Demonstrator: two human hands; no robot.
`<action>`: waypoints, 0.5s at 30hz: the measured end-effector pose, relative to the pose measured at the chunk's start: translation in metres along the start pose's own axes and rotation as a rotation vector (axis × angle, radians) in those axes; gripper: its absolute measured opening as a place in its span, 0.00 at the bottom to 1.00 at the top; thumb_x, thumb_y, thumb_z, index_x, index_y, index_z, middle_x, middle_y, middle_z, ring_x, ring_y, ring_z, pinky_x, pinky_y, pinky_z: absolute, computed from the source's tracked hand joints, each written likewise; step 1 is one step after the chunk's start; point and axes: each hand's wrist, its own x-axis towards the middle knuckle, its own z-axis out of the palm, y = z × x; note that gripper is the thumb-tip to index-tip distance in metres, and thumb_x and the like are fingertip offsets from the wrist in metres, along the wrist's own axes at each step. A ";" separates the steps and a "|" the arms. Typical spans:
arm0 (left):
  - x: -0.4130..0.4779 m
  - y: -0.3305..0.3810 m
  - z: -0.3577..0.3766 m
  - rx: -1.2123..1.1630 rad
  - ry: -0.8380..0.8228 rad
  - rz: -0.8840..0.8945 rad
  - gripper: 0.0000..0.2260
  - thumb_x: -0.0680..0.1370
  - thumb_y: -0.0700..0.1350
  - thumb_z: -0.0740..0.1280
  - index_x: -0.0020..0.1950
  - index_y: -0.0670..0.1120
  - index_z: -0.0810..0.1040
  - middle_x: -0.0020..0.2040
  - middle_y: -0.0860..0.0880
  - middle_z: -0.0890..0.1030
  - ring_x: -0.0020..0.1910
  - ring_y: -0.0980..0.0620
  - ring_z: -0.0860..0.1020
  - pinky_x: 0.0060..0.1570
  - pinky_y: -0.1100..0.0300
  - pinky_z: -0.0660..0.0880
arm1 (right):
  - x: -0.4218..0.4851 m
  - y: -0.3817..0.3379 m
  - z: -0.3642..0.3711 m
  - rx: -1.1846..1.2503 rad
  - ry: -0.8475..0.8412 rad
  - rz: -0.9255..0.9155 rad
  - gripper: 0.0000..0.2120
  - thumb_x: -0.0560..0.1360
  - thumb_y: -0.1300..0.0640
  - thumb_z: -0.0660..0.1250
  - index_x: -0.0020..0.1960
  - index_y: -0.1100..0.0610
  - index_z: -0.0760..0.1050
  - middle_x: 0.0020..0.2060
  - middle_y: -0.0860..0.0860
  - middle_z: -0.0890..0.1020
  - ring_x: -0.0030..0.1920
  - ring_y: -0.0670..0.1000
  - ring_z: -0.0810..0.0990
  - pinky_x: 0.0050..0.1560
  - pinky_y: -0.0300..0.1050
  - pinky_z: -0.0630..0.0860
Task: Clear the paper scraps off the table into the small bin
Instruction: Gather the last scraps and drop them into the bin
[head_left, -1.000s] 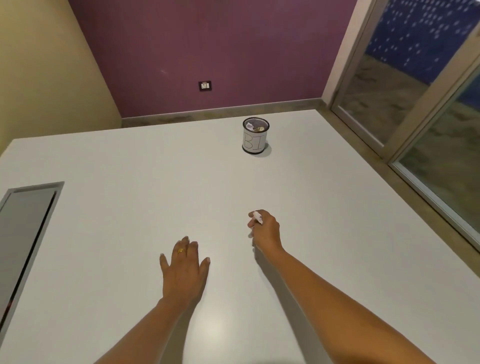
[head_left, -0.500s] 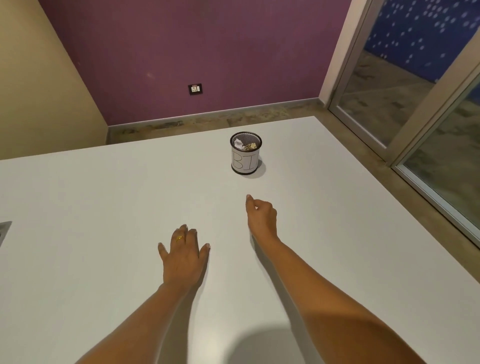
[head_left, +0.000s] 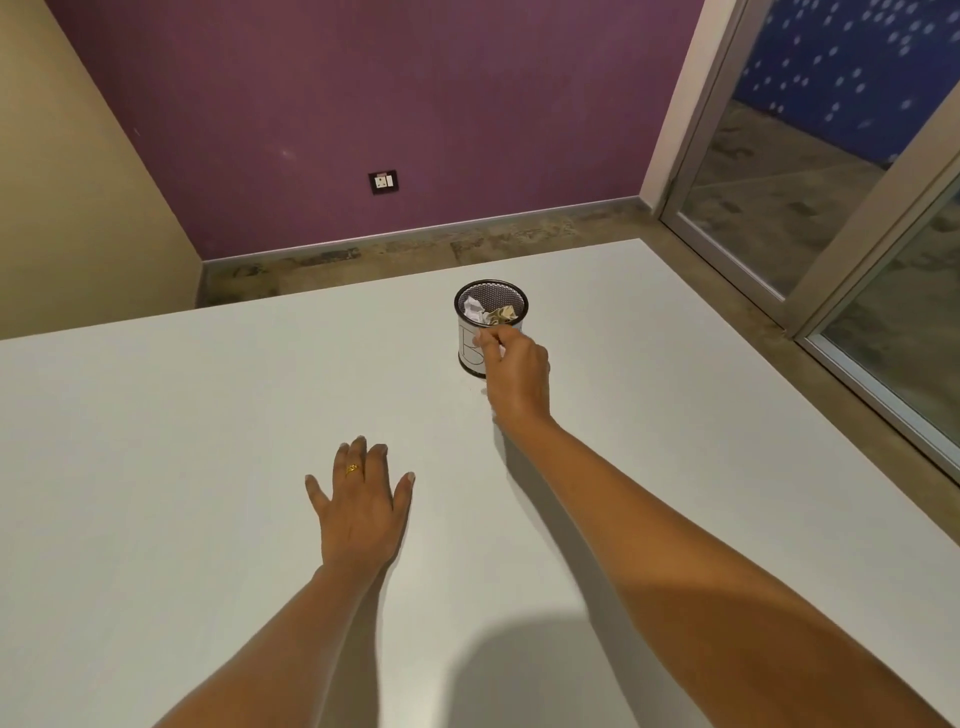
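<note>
A small mesh bin (head_left: 469, 356) with a white label stands on the white table (head_left: 208, 415) near its far edge. Inside it lie a crumpled white scrap (head_left: 472, 310) and a tan scrap (head_left: 501, 314). My right hand (head_left: 519, 376) is raised just in front of the bin's near rim, fingertips pinched together on a small paper scrap that the fingers hide. My left hand (head_left: 358, 512) lies flat on the table with its fingers spread, a gold ring on one finger, well short of the bin.
The table's far edge runs just behind the bin, and its right edge slants down the right side. Beyond are a brown floor, a purple wall with a socket (head_left: 383, 182) and glass sliding doors (head_left: 810, 208) at the right.
My right hand, which pinched a white scrap a second ago, has travelled forward to the bin's near rim. The view has shifted towards the bin. The left hand stays flat in place.
</note>
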 end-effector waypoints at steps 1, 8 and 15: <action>0.003 -0.002 0.001 -0.007 0.009 0.006 0.24 0.76 0.57 0.51 0.62 0.42 0.71 0.67 0.40 0.71 0.69 0.41 0.66 0.61 0.31 0.59 | 0.005 -0.004 0.000 -0.018 0.018 -0.023 0.19 0.80 0.51 0.57 0.35 0.57 0.77 0.37 0.57 0.81 0.44 0.57 0.76 0.42 0.47 0.71; 0.011 -0.009 0.003 -0.060 0.024 0.007 0.26 0.74 0.60 0.48 0.64 0.46 0.68 0.69 0.45 0.68 0.71 0.47 0.61 0.66 0.36 0.54 | 0.051 -0.026 -0.003 -0.073 0.134 -0.049 0.22 0.74 0.56 0.60 0.25 0.55 0.54 0.22 0.49 0.59 0.25 0.49 0.57 0.29 0.44 0.57; 0.011 -0.007 0.003 -0.041 0.033 0.000 0.28 0.73 0.61 0.45 0.63 0.46 0.69 0.68 0.45 0.70 0.70 0.47 0.63 0.66 0.37 0.56 | 0.073 -0.016 0.005 -0.138 -0.064 -0.203 0.14 0.67 0.76 0.56 0.44 0.59 0.62 0.45 0.54 0.66 0.48 0.52 0.63 0.43 0.44 0.62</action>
